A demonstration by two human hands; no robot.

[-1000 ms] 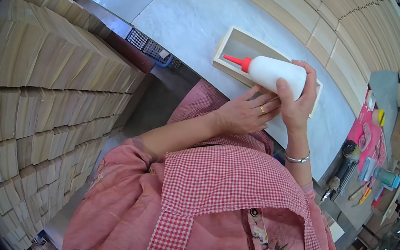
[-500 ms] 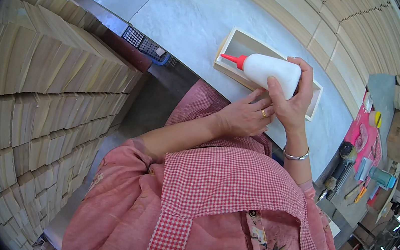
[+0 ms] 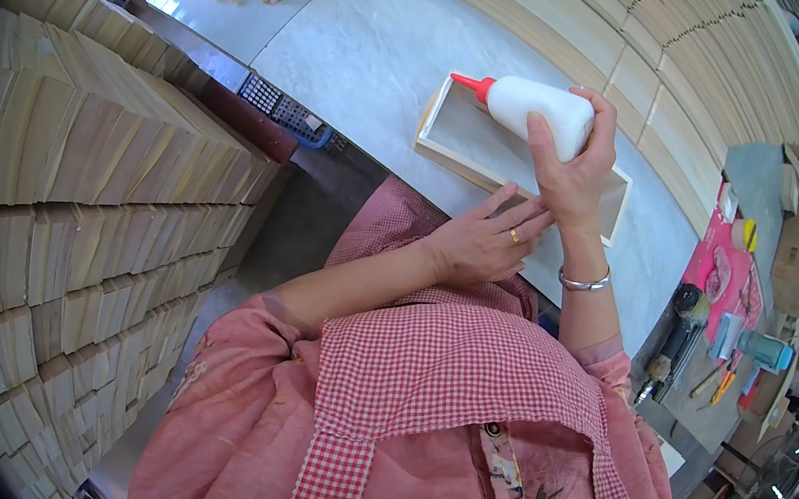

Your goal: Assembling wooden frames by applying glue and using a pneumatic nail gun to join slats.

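Along my left side rise tall stacks of pale wooden boards (image 3: 85,160), filling that edge from top to bottom. Ahead of me spreads a light grey, marbled table (image 3: 355,63), with rows of thin wooden strips (image 3: 682,20) packed along its far right side. A red-and-white checked apron (image 3: 435,366) covers my front. Near the table's close edge lies a shallow, rectangular wooden box (image 3: 459,163), set slantwise, its upper side open. My left hand (image 3: 484,241) reaches over its near wall, fingers loosely stretched; their tips meet my right hand, and I cannot tell whether they grip the wall. My right hand (image 3: 576,150) is curled, partly closed, around a plump white bottle (image 3: 543,114), held tilted above the box. A silver bracelet (image 3: 586,282) circles my right wrist. The bottle's red nozzle (image 3: 472,85) points toward the box's far left corner. Smallest is a gold ring (image 3: 515,235) on my left hand.
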